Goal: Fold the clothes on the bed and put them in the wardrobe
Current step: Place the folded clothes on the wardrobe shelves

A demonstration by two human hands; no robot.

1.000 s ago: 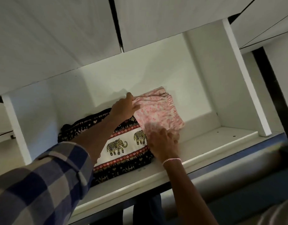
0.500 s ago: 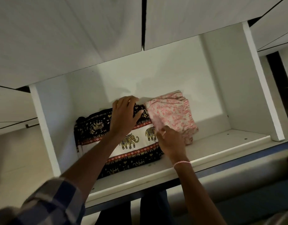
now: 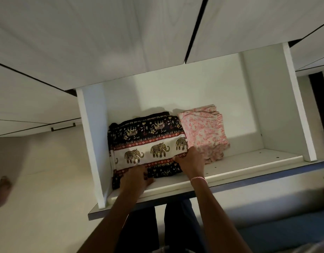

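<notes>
The white wardrobe [image 3: 121, 42] fills most of the view, its upper doors closed and cut off by the top edge. One open shelf [image 3: 248, 161] holds the folded clothes. The elephant-print cloth [image 3: 150, 141], dark with a white band of elephants, lies at the left end of that shelf. Its left side sits against the compartment wall and its back edge is lost in shadow.

Just right of the elephant-print cloth, touching it, lies the smaller pink floral cloth [image 3: 203, 134], folded with a frilled edge. Its near corner is hidden behind the right hand [image 3: 191, 161]. That hand grips the elephant-print cloth at its right front corner, thumb on top and fingers curled down the side between the two garments.

The left hand [image 3: 135, 177] is at the front edge of the elephant-print cloth, towards its left. It is motion-blurred, so whether it grips or only presses cannot be told.

Below the elephant-print cloth, under the shelf, are dark shapes [image 3: 179, 225], possibly trouser legs. Far left of it, a brown blur [image 3: 1, 190] is cut by the frame. A pink-and-white bracelet [image 3: 198, 178] circles the right wrist. A small dark handle [image 3: 63, 127] sits on a door to the left.
</notes>
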